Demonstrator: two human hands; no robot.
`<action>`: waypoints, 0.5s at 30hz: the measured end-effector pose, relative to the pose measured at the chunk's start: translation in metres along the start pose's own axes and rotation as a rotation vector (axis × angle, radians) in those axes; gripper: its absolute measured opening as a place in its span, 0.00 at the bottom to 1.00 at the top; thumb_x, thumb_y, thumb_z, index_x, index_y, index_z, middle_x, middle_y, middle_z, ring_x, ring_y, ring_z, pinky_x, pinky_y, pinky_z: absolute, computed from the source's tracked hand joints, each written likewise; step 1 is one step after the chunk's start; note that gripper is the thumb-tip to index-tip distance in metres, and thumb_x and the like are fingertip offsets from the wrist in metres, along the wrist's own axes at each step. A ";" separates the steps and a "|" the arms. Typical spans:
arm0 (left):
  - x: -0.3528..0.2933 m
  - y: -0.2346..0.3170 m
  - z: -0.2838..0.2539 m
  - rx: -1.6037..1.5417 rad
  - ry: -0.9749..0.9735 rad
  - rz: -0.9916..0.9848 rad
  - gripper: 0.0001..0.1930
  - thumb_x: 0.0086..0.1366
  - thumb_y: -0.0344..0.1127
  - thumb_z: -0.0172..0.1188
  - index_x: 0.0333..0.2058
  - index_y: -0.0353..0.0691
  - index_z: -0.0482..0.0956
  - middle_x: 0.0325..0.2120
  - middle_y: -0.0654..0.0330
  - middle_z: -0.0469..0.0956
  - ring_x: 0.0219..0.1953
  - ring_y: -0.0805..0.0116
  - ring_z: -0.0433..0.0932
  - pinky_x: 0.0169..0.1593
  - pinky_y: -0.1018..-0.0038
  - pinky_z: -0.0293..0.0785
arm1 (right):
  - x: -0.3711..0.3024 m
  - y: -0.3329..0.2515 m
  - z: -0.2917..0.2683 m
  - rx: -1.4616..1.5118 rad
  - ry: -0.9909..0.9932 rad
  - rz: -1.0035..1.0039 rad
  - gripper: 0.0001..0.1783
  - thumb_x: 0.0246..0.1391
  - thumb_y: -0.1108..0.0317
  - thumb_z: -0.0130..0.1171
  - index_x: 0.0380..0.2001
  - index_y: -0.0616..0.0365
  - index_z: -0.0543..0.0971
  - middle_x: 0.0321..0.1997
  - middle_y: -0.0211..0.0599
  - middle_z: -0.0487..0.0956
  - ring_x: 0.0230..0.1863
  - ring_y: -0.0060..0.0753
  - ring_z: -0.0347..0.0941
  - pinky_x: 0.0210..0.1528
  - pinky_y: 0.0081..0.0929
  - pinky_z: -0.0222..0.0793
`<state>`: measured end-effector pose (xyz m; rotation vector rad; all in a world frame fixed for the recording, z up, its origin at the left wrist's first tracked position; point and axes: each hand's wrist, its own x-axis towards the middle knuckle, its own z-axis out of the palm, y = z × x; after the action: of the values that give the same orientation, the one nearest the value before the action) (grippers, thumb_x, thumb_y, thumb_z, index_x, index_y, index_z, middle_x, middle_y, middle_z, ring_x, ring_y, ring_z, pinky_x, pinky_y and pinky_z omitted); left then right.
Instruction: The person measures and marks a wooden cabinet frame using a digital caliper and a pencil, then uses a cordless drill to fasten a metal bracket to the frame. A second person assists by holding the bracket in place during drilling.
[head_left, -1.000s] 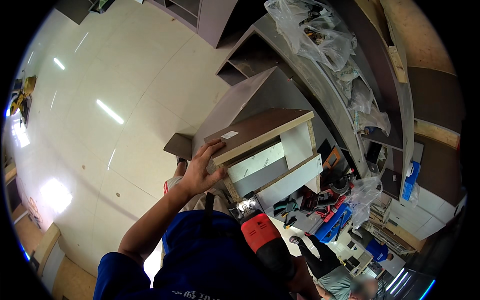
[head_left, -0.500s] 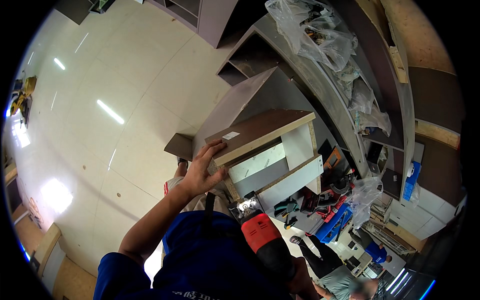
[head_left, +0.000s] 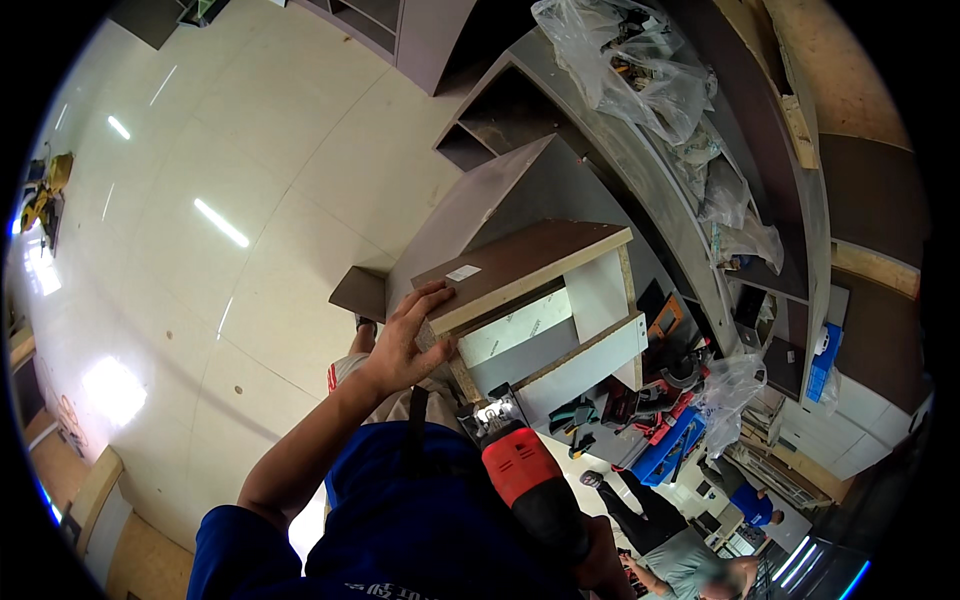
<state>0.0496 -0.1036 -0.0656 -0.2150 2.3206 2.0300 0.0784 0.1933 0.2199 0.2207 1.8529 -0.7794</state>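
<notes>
The wooden box (head_left: 545,274) is in front of the person. Nearest, below the box, the right hand (head_left: 600,560) has hold of a red and black power tool (head_left: 530,480) at its rear part; the fingers are mostly hidden, so one cannot tell how tightly they close. The metal head (head_left: 492,412) of the tool is just beside the lower left corner of the box, and whether they touch is not clear. At the left end of the box, the left hand (head_left: 408,340) is half open: its fingers lie on the brown top panel (head_left: 530,258), near a white label (head_left: 463,272), and its thumb is spread apart at the front edge. A pale strip (head_left: 585,365) crosses the lower part of the open side of the box. To the right of the box and lower, there are a blue tray (head_left: 665,462) and a clear plastic bag (head_left: 735,395). Behind the box rises a grey panel (head_left: 530,190). Farther, at the lower right of the box, are a person in a grey-green shirt (head_left: 690,562) and another in blue (head_left: 750,500).
</notes>
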 end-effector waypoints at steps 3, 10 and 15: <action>0.001 0.003 -0.002 -0.002 -0.006 -0.011 0.35 0.61 0.42 0.66 0.64 0.32 0.70 0.66 0.37 0.66 0.68 0.38 0.67 0.70 0.53 0.65 | 0.001 -0.001 -0.001 0.009 0.002 -0.004 0.40 0.49 0.70 0.72 0.67 0.60 0.71 0.54 0.50 0.85 0.57 0.34 0.82 0.58 0.33 0.75; 0.002 0.005 -0.002 -0.013 -0.022 -0.023 0.35 0.61 0.43 0.65 0.65 0.32 0.69 0.67 0.37 0.66 0.69 0.37 0.66 0.70 0.53 0.64 | 0.001 -0.012 0.000 -0.009 -0.003 0.013 0.40 0.50 0.71 0.71 0.68 0.59 0.70 0.56 0.50 0.84 0.58 0.34 0.81 0.59 0.33 0.75; 0.000 0.002 -0.003 0.000 -0.005 -0.016 0.35 0.61 0.43 0.64 0.64 0.31 0.69 0.66 0.37 0.66 0.69 0.37 0.66 0.70 0.53 0.64 | 0.005 -0.012 -0.003 -0.008 -0.021 -0.006 0.41 0.50 0.71 0.70 0.68 0.59 0.70 0.56 0.50 0.84 0.59 0.34 0.81 0.59 0.33 0.74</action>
<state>0.0493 -0.1060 -0.0636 -0.2273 2.3078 2.0213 0.0681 0.1855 0.2212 0.2012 1.8376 -0.7754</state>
